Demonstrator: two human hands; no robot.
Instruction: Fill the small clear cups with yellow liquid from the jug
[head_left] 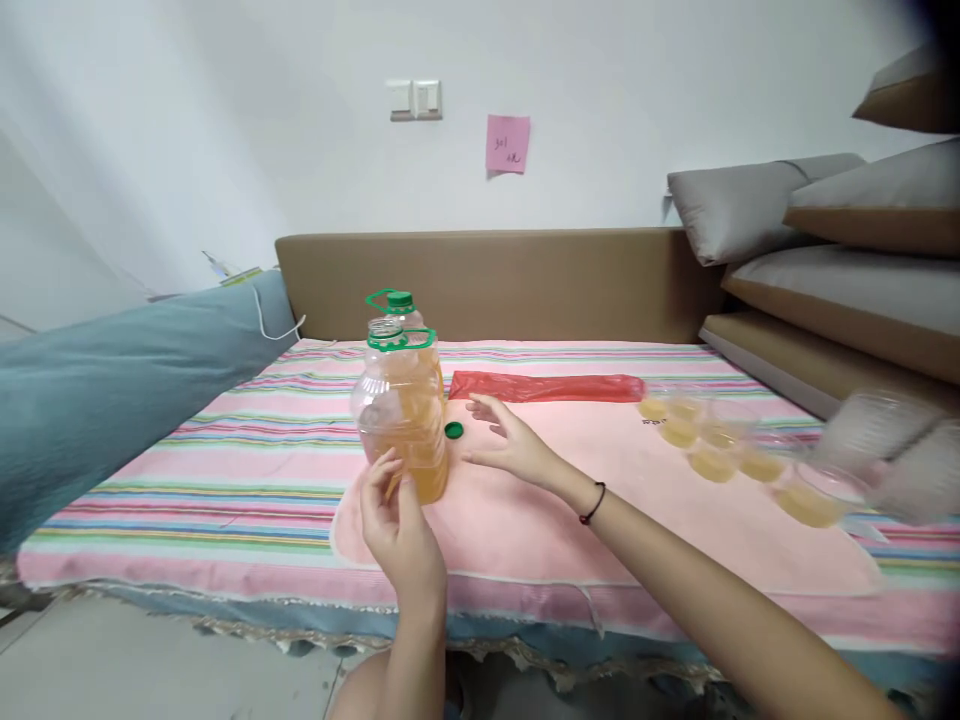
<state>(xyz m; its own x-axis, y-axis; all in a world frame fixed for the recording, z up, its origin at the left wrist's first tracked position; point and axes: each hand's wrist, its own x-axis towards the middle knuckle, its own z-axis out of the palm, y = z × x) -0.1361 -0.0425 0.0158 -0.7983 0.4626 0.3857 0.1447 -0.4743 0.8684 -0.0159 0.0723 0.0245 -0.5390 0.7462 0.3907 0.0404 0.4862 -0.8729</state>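
Two large clear plastic jugs hold amber liquid and have green carry handles. The front jug (401, 400) has an uncapped mouth. Behind it, the other jug (409, 318) wears its green cap. In front of the near jug is my left hand (397, 520), its fingers apart and slightly curled; whether a fingertip touches the jug I cannot tell. My right hand (510, 445) is held to the right of the jugs, fingers spread, with nothing in it. Between that hand and the front jug a loose green cap (454, 430) lies on the pink mat (600, 500).
Several clear plastic cups (712, 462) with yellow liquid stand on the right, beside blurred stacks of cups (870, 440). A folded red plastic bag (547, 387) lies behind the mat. Grey and brown cushions (862, 280) rise at right; a blue bolster (150, 370) lies left.
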